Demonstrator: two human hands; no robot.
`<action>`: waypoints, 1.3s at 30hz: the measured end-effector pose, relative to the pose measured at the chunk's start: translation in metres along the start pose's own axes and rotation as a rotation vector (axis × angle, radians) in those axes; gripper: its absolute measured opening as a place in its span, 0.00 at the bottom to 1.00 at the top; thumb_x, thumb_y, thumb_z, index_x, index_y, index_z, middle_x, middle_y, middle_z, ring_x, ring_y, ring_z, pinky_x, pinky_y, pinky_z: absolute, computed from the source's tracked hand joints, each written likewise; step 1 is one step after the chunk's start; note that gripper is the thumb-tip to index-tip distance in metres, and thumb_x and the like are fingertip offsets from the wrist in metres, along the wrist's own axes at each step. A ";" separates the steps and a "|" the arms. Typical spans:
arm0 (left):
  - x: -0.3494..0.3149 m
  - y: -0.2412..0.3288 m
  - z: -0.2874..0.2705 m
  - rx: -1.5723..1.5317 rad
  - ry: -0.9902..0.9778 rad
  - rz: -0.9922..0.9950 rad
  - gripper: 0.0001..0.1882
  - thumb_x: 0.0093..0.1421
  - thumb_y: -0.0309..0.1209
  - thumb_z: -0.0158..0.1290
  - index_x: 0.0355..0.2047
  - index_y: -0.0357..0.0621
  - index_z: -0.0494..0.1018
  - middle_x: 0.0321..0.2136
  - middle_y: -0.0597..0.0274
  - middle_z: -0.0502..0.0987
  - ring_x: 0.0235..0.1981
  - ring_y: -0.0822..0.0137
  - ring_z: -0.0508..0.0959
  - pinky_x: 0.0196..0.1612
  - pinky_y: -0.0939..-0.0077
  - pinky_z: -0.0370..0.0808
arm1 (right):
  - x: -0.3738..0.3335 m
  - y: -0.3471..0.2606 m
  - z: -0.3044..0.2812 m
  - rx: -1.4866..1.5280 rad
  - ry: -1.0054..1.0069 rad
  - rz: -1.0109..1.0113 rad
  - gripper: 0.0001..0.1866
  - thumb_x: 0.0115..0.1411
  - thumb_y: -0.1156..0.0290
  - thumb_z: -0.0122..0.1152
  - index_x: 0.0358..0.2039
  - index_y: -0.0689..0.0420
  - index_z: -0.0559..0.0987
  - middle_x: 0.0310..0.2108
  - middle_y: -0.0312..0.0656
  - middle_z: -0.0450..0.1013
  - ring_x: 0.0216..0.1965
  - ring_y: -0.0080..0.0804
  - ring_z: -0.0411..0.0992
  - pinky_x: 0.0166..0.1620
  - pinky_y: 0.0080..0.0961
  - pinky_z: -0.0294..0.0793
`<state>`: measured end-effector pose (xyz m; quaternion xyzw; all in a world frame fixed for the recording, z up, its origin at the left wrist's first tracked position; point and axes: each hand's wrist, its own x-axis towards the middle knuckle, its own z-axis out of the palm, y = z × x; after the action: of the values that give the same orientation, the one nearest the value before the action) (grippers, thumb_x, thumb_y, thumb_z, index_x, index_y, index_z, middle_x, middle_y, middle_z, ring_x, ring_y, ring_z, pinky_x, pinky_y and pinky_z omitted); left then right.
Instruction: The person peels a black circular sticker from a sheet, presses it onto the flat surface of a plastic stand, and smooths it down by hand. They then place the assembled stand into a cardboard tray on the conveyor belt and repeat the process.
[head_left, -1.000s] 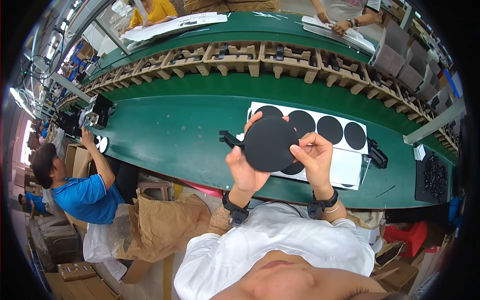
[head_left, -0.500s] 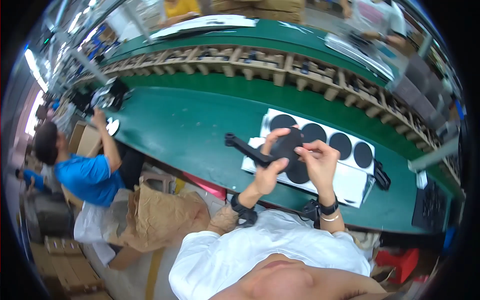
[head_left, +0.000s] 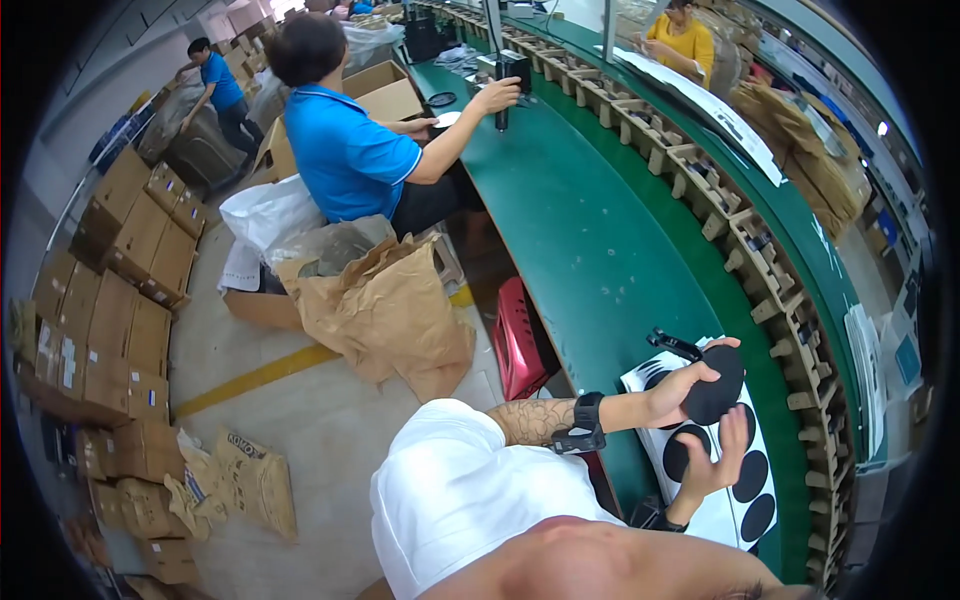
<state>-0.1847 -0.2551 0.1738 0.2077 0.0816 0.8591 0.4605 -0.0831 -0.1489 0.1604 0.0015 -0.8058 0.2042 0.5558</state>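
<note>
In my left hand is a black stand with a round flat base. My thumb and fingers grip the edge of the base, and its black arm sticks out beyond the hand toward the far side. My right hand is just below the base, apart from it, with fingers spread and nothing in them. Under both hands, white sheets lie on the bench, carrying several round black pads. My left hand and the stand cover part of the sheets.
A green bench runs away to the far left, with a row of cardboard trays along its far side. A co-worker in blue sits farther along it. A crumpled brown paper bag and a red object are left of me.
The view has swung left, bringing in more floor and cartons. My right hand has come off the round base and opened. My left hand still holds the stand.
</note>
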 end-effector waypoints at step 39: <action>0.118 -0.065 -0.106 2.139 -0.041 0.145 0.28 0.52 0.37 0.58 0.53 0.47 0.68 0.60 0.59 0.62 0.64 0.50 0.53 0.62 0.47 0.50 | 0.216 0.408 0.074 -0.552 -0.317 0.592 0.21 0.48 0.69 0.64 0.42 0.67 0.75 0.34 0.60 0.74 0.39 0.51 0.74 0.44 0.39 0.74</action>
<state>-0.2385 -0.1158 0.0899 0.5220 0.7715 0.3634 -0.0115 -0.3256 0.2493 0.1985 -0.3468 -0.8713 0.1288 0.3223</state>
